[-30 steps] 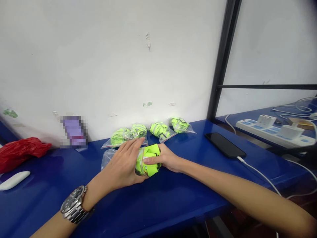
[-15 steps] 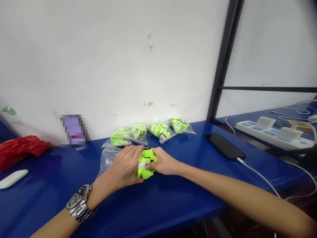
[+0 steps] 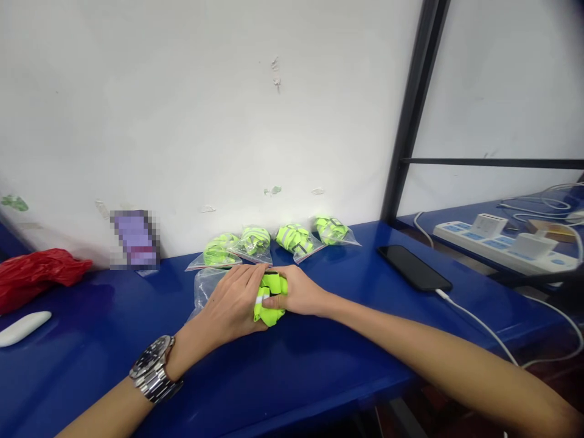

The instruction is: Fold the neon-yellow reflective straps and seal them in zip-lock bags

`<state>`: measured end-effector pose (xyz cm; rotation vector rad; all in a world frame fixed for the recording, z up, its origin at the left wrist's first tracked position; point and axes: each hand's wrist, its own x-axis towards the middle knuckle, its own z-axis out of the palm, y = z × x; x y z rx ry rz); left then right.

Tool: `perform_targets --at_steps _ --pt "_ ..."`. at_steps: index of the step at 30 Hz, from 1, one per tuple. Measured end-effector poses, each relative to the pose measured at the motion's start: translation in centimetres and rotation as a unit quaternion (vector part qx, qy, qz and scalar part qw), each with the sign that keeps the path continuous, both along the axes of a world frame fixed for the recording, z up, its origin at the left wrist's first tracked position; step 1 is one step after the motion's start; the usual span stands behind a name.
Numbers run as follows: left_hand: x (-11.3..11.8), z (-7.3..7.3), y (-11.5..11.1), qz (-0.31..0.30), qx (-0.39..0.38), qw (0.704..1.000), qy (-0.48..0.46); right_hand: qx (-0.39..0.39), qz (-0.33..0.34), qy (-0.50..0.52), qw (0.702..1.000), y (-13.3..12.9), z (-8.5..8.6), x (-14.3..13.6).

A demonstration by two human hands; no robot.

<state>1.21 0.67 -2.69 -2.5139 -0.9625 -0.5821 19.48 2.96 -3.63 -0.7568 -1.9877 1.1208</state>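
Note:
Between my hands is a bundle of neon-yellow reflective straps (image 3: 272, 309) with a silvery band and some black parts. My right hand (image 3: 298, 292) grips its right side, thumb pressed across the front. My left hand (image 3: 235, 301), a metal watch on its wrist, curls over the left side of the bundle. A clear plastic bag (image 3: 205, 286) sticks out behind and under this hand, which grips it near the bundle. How far the bundle sits inside the bag is hidden by my fingers.
Several bagged yellow strap bundles (image 3: 295, 238) lie along the wall. A phone (image 3: 413, 267) with a white cable lies right. At left are a propped phone (image 3: 134, 238), a red plastic bag (image 3: 41, 274) and a white object (image 3: 24, 328). Beyond the black post stands a power strip (image 3: 502, 246).
Both hands have drawn slightly closer around the strap bundle, and my left hand and watch have shifted a little right. The clear bag has moved right with it.

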Motion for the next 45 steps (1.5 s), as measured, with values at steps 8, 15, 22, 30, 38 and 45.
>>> perform_targets --at_steps 8,15,22,30,38,45 --pt "-0.1 0.2 -0.2 -0.007 -0.029 0.999 -0.023 0.004 0.106 0.023 0.994 -0.1 0.2 0.7" --pt "0.4 0.2 -0.7 -0.024 -0.02 0.999 -0.016 0.034 0.006 0.007 0.999 -0.5 -0.3 -0.2" --pt "0.9 0.1 -0.8 -0.046 -0.043 0.997 -0.043 0.04 -0.111 -0.011 0.993 -1.0 -0.2 -1.1" --pt "0.2 1.7 -0.9 -0.017 -0.008 0.999 0.027 -0.123 -0.123 0.046 0.984 -0.4 0.1 -1.1" --pt "-2.3 1.3 0.3 0.057 -0.041 0.996 0.047 -0.273 0.129 0.102 0.948 0.6 -0.2 1.0" --pt "-1.9 1.4 -0.3 0.001 -0.053 0.998 0.039 -0.277 0.145 0.116 0.943 0.6 -0.8 0.9"
